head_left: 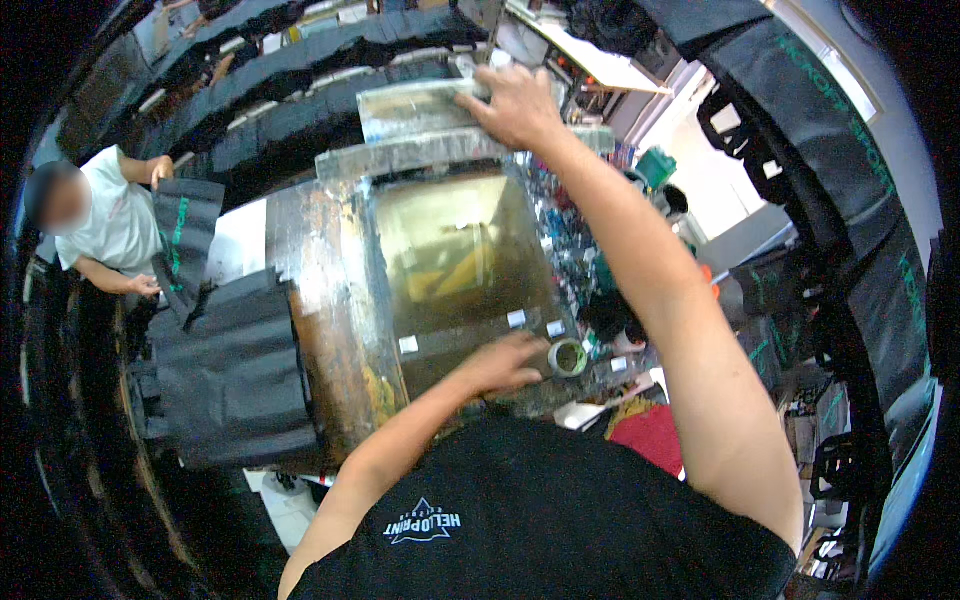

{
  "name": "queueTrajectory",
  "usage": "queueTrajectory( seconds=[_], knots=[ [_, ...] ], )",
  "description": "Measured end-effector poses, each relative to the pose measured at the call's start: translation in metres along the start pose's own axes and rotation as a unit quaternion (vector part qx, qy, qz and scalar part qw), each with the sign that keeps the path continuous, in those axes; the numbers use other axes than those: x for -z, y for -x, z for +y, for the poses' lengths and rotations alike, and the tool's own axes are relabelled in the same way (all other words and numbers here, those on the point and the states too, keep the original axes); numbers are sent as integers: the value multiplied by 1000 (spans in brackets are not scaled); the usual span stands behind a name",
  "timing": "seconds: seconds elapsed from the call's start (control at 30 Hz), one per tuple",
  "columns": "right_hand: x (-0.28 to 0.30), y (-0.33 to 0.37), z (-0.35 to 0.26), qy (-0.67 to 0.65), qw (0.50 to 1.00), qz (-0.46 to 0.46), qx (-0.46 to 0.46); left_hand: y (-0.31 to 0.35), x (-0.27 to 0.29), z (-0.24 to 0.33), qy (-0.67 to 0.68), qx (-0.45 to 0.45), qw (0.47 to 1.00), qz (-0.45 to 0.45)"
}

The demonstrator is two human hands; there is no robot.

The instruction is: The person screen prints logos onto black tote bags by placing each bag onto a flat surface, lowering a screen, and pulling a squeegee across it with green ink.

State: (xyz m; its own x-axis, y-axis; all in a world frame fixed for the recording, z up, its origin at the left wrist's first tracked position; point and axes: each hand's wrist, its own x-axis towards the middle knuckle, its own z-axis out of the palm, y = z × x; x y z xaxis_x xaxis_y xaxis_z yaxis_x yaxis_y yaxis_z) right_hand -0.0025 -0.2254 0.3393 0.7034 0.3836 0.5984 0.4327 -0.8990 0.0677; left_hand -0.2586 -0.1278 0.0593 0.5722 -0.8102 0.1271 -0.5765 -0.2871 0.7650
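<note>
In front of me lies a shiny yellowish-brown panel [440, 225] with small white labels along its near part. My right hand [515, 108] reaches to the far side, its fingers bent over the upper edge of a pale, smeared flat panel [405, 112] and its thumb on the near face. Below that panel runs a thick stained bar [345, 165]. My left hand [505, 365] hovers over or rests on the near part of the yellowish panel, fingers stretched and a little blurred, holding nothing visible. Close to its fingertips sits a roll of tape [567, 358].
To the left, black fabric pieces [230, 370] lie beside the stained worktop [335, 300]. A person [110, 220] there holds a black printed cloth [188, 235]. Bottles and paint-spattered clutter [655, 165] crowd the right side. A red cloth [645, 438] lies near my right arm.
</note>
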Motion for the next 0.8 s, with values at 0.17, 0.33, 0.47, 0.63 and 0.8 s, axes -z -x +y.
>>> queueTrajectory(
  seconds=[0.17, 0.33, 0.47, 0.63, 0.8],
  knots=[
    [1, 9, -13, -35, 999, -22, -11, -51, -92, -40, -124, 25, 989, -80],
    [17, 1, -18, -68, 997, -33, -14, -67, -107, -27, -38, 53, 992, -104],
    [12, 2, -22, -85, 996, -2, -7, -67, -112, -40, -37, -1, 999, -29],
    [10, 7, -11, -69, 997, -17, -24, 5, -4, -25, -3, 192, 973, 126],
    [16, 1, -15, -79, 995, -51, -32, 242, 113, -46, -244, 337, 802, 429]
  ],
)
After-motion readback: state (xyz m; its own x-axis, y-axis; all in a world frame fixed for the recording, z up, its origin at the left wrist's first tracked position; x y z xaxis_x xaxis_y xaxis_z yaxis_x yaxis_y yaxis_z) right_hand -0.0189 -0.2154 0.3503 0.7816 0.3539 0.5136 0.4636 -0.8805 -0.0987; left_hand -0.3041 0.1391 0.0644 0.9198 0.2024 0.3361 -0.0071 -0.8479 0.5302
